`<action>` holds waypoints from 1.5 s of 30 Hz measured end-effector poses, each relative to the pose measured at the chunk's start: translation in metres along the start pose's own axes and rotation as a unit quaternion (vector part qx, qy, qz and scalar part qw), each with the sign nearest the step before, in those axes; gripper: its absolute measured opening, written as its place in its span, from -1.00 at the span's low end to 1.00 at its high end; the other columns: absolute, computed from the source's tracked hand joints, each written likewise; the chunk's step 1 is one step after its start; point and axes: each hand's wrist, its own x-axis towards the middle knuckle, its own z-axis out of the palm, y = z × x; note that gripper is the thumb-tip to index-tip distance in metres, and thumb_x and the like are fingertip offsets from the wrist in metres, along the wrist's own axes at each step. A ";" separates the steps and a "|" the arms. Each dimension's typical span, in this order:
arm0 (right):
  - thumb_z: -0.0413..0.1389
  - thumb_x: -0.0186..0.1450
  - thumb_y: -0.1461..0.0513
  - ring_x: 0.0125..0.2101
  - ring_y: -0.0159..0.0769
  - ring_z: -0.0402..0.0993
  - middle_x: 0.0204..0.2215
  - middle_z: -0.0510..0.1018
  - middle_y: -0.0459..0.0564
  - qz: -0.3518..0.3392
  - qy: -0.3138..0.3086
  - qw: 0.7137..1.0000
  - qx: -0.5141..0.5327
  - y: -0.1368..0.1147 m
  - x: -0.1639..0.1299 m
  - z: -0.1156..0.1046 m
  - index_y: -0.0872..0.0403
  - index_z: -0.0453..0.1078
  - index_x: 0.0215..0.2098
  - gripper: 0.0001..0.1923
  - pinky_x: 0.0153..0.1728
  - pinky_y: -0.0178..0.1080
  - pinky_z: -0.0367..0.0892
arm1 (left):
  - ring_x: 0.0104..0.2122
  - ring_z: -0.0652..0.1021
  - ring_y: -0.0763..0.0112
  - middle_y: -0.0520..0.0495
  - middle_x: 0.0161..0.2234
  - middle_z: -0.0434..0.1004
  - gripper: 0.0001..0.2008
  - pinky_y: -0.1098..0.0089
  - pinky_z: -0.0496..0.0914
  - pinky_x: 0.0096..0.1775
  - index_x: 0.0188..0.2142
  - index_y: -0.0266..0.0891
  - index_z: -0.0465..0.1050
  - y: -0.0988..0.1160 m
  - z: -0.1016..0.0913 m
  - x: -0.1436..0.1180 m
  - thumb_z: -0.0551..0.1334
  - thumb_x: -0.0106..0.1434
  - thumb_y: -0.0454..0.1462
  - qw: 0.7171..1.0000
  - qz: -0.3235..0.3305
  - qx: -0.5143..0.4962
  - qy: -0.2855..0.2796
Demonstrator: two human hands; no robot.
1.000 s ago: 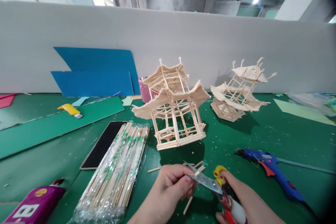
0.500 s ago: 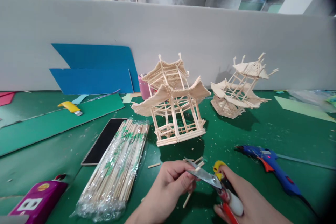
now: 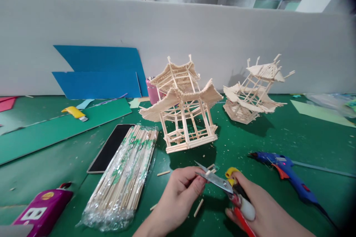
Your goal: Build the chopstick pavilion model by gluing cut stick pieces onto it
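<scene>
My right hand (image 3: 261,211) grips a pair of shears (image 3: 219,183) with red, white and yellow handles, blades pointing left. My left hand (image 3: 178,196) pinches a short wooden stick at the blades; the stick is mostly hidden by my fingers. A cut stick piece (image 3: 198,207) lies on the green mat just below the blades. Behind my hands stands a two-tier stick pagoda model (image 3: 183,107).
A wrapped bundle of bamboo sticks (image 3: 125,177) and a dark phone (image 3: 110,148) lie to the left. A blue glue gun (image 3: 286,172) lies at right. A second, tilted pagoda (image 3: 254,92) stands far right. A pink box (image 3: 41,209), yellow cutter (image 3: 74,113) and blue boards (image 3: 100,72) are at left.
The view has risen slightly and my hands shifted up. A stick piece that hung below my left fingers now lies loose on the mat.
</scene>
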 end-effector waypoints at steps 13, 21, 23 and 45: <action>-0.03 0.13 0.18 -0.50 -0.25 0.36 -0.47 0.45 -0.05 0.004 -0.029 0.999 -0.020 0.003 0.002 -0.002 0.01 0.09 -0.35 -0.86 -0.49 -0.28 0.21 | -0.57 0.22 0.58 0.04 -0.60 0.26 -0.78 0.52 0.07 -0.53 -0.41 -0.33 0.46 -0.005 0.003 0.001 0.16 0.17 -0.19 0.999 -0.020 -0.023 0.037; 0.10 0.00 0.18 -0.47 -0.29 0.36 -0.45 0.43 -0.10 -0.034 0.018 0.999 -0.026 0.002 0.001 -0.001 0.02 0.08 -0.21 -0.59 -0.46 -0.32 0.24 | -0.67 0.16 0.64 0.09 -0.68 0.18 -0.76 0.49 0.15 -0.52 -0.48 -0.36 0.48 -0.002 0.006 0.000 0.25 0.08 -0.17 0.966 -0.033 -0.251 -0.054; 0.09 0.02 0.17 -0.49 -0.30 0.35 -0.46 0.43 -0.10 -0.052 0.002 0.998 -0.032 0.001 0.001 -0.004 0.01 0.08 -0.26 -0.65 -0.48 -0.32 0.23 | -0.71 0.07 0.69 0.15 -0.73 0.09 -0.78 0.48 0.17 -0.53 -0.49 -0.38 0.49 -0.001 0.008 0.001 0.26 0.07 -0.20 0.945 -0.046 -0.313 -0.083; 0.09 0.02 0.15 -0.40 -0.23 0.37 -0.34 0.43 0.00 -0.046 -0.031 0.997 -0.045 -0.005 0.001 -0.016 0.04 0.11 -0.21 -0.61 -0.38 -0.26 0.26 | -0.74 0.04 0.69 0.19 -0.77 -0.02 -0.80 0.48 0.19 -0.55 -0.48 -0.39 0.49 -0.003 0.009 0.001 0.24 0.09 -0.24 0.930 -0.054 -0.348 -0.109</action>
